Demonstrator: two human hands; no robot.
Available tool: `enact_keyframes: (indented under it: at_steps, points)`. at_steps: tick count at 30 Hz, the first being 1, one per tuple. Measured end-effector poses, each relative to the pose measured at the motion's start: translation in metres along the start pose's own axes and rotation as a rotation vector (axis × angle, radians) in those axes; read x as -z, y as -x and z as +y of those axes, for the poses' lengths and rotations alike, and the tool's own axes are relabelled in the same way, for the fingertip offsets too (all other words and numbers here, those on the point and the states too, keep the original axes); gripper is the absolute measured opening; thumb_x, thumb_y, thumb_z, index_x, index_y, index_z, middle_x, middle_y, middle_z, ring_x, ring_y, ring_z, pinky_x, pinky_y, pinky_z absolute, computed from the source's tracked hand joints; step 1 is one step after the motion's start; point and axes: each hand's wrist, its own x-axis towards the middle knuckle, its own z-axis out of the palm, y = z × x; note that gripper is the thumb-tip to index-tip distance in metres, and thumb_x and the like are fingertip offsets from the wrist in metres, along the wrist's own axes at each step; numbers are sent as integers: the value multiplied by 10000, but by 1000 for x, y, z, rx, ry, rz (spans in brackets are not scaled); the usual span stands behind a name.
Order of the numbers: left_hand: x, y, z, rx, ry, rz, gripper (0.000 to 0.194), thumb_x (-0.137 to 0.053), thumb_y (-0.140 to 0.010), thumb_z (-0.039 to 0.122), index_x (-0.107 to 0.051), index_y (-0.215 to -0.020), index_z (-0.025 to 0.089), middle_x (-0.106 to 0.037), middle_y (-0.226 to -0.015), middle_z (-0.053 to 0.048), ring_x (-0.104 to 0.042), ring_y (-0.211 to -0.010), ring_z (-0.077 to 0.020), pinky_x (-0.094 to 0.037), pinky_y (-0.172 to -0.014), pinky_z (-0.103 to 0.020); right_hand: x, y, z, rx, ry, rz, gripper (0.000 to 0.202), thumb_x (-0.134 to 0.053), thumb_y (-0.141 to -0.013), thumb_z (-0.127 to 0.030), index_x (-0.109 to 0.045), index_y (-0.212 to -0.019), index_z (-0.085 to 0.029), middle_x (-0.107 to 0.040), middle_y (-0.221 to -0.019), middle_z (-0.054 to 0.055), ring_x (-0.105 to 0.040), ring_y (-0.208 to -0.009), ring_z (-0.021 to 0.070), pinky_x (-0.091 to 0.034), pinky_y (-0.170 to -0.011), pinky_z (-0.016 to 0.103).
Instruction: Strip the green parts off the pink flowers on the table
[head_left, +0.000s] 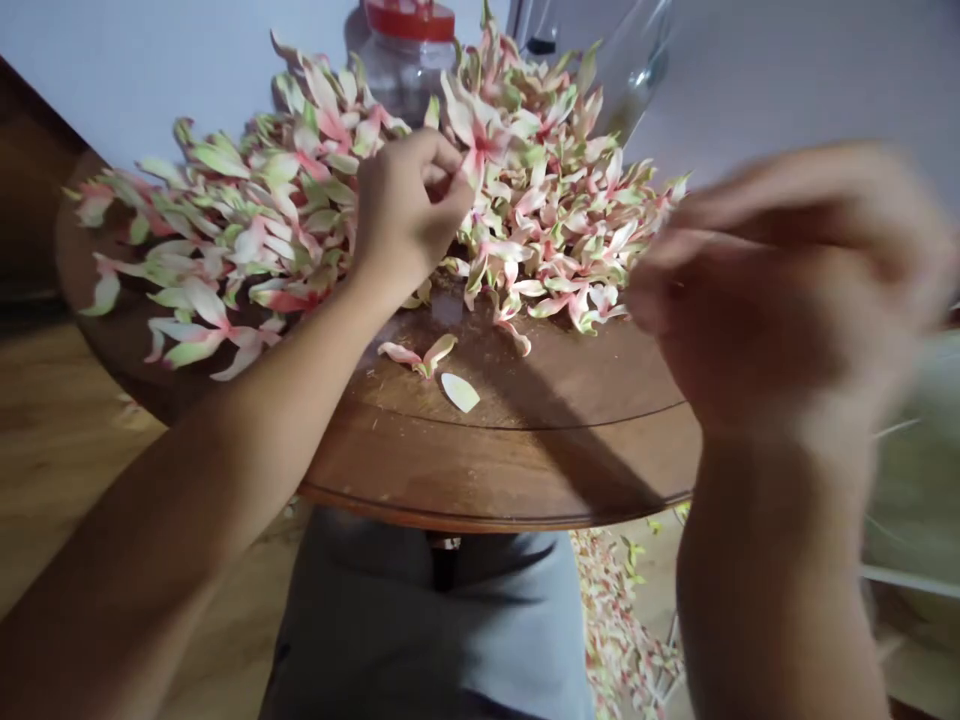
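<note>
My left hand (416, 200) is closed in a pinch on a petal of a pink-and-white flower (480, 135), at the front of a big heap of similar flowers (555, 210). Raised at the right and close to the camera, my right hand (780, 280) is blurred, its fingers bent together. Whatever may lie between those fingertips cannot be made out. On the brown round table (450, 480) in front of me lie a small loose flower (420, 355) and a pale pointed petal-like piece (460, 392).
More flowers (225, 240) spread over the table's left side. Behind the heap stands a clear jar with a red lid (412, 20), beside a clear glass-like vessel (637, 70). Many small flower pieces (622, 620) lie low at the right, beside my grey-clad legs (435, 620).
</note>
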Motion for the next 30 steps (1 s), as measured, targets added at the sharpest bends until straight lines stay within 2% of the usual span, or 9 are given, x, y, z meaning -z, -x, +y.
enact_keyframes:
  at_steps: [2, 5, 8, 10, 12, 14, 19, 25, 30]
  points:
    - [1, 5, 7, -6, 3, -21, 184, -627, -855, 82, -581, -744, 221, -656, -739, 32, -576, -669, -91, -475, -629, -268, -15, -37, 21, 109, 23, -44, 125, -535, -961, -278, -651, -983, -235, -667, -953, 46, -602, -757, 163, -488, -677, 331]
    - [4, 12, 17, -56, -29, -57, 117, -614, -856, 98, -615, -833, 213, -698, -824, 4, -647, -793, -160, -512, -745, -317, -36, -71, 47, 141, 156, -76, 212, -641, -928, -431, -655, -985, -228, -667, -884, 31, -619, -796, 183, -486, -709, 320]
    - [6, 16, 23, -160, -133, -138, 90, -627, -835, 108, -630, -855, 196, -710, -896, -34, -655, -925, -226, -522, -872, -391, -47, -74, 63, 103, 190, 58, 339, -625, -920, -541, -611, -1085, -245, -644, -886, 25, -635, -823, 201, -491, -729, 337]
    - [6, 18, 26, -271, -150, -187, 114, -631, -821, 101, -646, -897, 185, -698, -1088, -78, -627, -1092, -263, -499, -987, -431, -46, -68, 70, 103, 184, 109, 345, -588, -943, -548, -581, -1123, -254, -630, -875, 21, -636, -799, 198, -484, -703, 337]
    - [5, 19, 27, -361, -121, -250, 171, -622, -811, 85, -657, -951, 177, -630, -1277, -107, -573, -1233, -275, -462, -1076, -429, -41, -61, 74, 105, 189, 109, 331, -602, -938, -542, -574, -1104, -257, -612, -832, 11, -628, -757, 190, -474, -669, 328]
    - [4, 21, 29, -398, -83, -320, 183, -612, -818, 89, -662, -970, 177, -601, -1329, -109, -558, -1272, -272, -455, -1099, -413, -35, -58, 76, 100, 189, 74, 327, -640, -916, -542, -582, -1062, -256, -598, -785, 5, -618, -725, 186, -473, -647, 322]
    - [6, 23, 36, -283, -9, -371, 56, -669, -833, 163, -653, -869, 203, -684, -1165, -59, -654, -1114, -246, -533, -971, -367, -28, -58, 73, 81, 132, 25, 346, -631, -908, -582, -586, -1010, -254, -637, -816, 28, -632, -755, 193, -491, -632, 319]
    - [11, 25, 47, -52, 136, -311, 343, -820, -757, 233, -660, -1060, 232, -729, -966, 12, -728, -987, -214, -579, -816, -280, -26, -57, 66, 111, 163, 45, 339, -608, -924, -578, -605, -924, -239, -627, -779, 1, -609, -696, 154, -443, -606, 283]
    - [7, 24, 40, -30, 324, -293, 237, -790, -795, 193, -719, -1021, 214, -765, -965, 5, -745, -990, -210, -587, -849, -276, -26, -59, 72, 222, 189, 33, 331, -546, -979, -534, -613, -923, -215, -555, -676, -41, -517, -565, 103, -401, -557, 256]
